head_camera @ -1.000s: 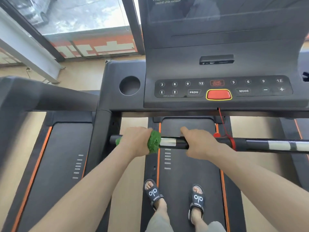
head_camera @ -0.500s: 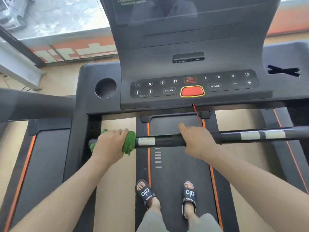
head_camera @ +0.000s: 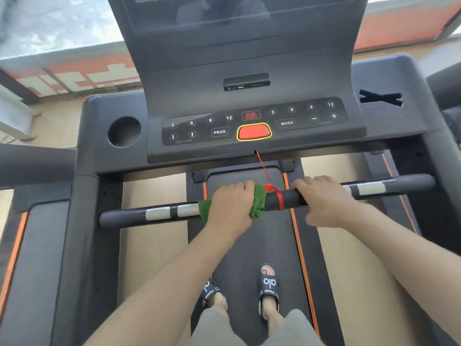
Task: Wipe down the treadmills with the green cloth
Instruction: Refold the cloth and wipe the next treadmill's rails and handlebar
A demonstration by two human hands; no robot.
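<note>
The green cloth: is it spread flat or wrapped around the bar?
Wrapped. The cloth curls around the bar under the left hand, bunched at both sides.

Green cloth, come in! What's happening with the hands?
Left hand wraps green cloth round handlebar. Right hand grips bar bare. Red cord tied just ahead.
</note>
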